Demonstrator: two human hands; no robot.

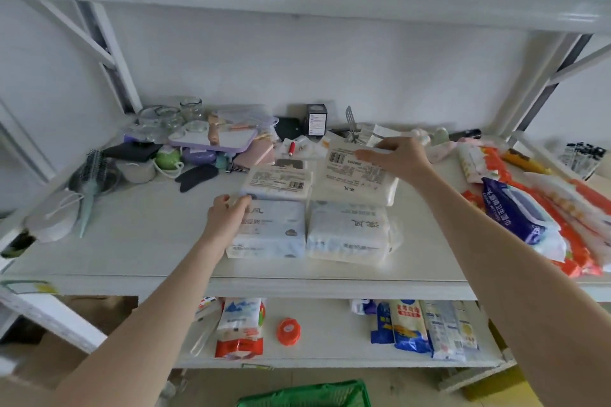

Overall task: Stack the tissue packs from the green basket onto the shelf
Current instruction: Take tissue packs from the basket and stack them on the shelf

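Note:
Several white tissue packs lie on the white shelf point(139, 241). The front left pack point(274, 235) and the front right pack point(350, 235) sit side by side. A back left pack point(281, 183) lies behind them. The back right pack point(355, 178) is tilted up, barcode side showing. My right hand point(396, 157) grips its far top edge. My left hand point(228, 213) rests on the left end of the front left pack, fingers curled at the corner of the back left pack. The green basket point(307, 395) shows at the bottom edge, on the floor.
Clutter fills the shelf's back: glass jars point(172, 116), a purple tray point(215, 140), a black box point(316, 120), a hairbrush point(91, 182). Orange and blue wipe packs point(515, 211) lie at the right. The lower shelf holds bags point(239, 327) and an orange lid point(288, 331).

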